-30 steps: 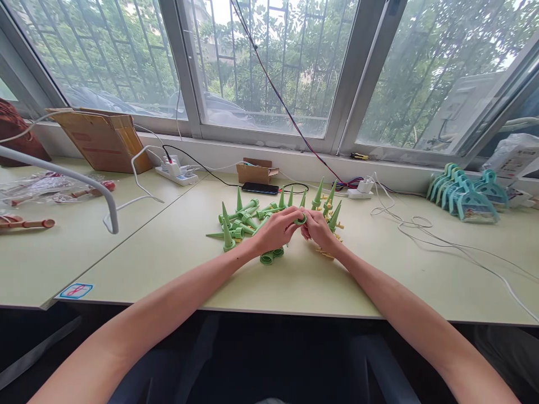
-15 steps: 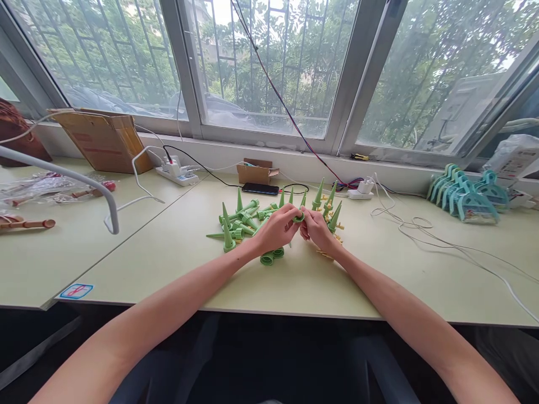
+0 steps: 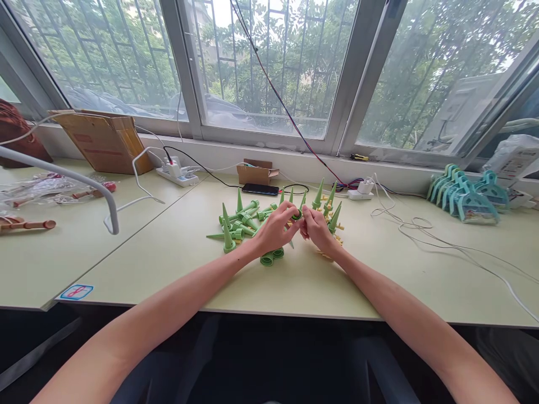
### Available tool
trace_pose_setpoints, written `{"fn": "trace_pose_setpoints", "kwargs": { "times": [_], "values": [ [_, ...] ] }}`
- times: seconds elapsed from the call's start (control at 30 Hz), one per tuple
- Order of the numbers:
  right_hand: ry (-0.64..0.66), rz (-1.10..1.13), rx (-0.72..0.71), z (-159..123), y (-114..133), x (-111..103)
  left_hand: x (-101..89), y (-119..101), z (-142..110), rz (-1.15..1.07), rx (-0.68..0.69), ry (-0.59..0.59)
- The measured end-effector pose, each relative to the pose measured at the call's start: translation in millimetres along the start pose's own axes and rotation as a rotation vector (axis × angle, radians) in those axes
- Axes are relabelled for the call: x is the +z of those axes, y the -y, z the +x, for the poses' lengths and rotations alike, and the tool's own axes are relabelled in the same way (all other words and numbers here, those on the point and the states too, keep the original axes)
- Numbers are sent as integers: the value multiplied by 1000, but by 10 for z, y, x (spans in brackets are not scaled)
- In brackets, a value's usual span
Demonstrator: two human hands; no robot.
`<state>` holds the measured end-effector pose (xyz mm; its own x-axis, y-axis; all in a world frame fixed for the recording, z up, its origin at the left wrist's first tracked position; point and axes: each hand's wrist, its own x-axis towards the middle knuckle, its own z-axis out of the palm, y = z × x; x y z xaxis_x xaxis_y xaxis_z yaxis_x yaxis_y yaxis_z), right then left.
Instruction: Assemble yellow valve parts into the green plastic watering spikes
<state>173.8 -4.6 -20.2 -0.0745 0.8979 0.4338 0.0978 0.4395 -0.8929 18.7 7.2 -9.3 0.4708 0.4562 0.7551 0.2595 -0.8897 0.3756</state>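
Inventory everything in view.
Spikes: many, green, table centre
Yellow pieces: several, yellow, near right hand
Phone: one, black, behind spikes
Boxes: two, brown, back left and behind phone
Power strips: two, white, table back
Hooked items: several, teal, back right
Wooden items: several, brown, far left
Cables: several, mixed, mostly back
Tabletops: two, pale, adjoining
Label: one, white-blue, front left
Windows: several, grey-framed, behind
Bar: one, grey, left
Left hand: one, holding a spike
Right hand: one, beside left hand

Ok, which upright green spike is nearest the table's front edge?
The green spike left of the left wrist; its base sits closer to that edge than any other upright one's.
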Motion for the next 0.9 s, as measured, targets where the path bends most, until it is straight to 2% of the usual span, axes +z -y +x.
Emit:
{"fn": "trace_pose_setpoints", "kwargs": {
  "times": [0.53, 0.9],
  "values": [
    [-22, -41, -12, -6, 0, 6, 10, 42, 5, 109, -30, -118],
    [-19, -112, -67, -18, 27, 5, -3, -48, 37, 37, -95, -212]
  ]
}}
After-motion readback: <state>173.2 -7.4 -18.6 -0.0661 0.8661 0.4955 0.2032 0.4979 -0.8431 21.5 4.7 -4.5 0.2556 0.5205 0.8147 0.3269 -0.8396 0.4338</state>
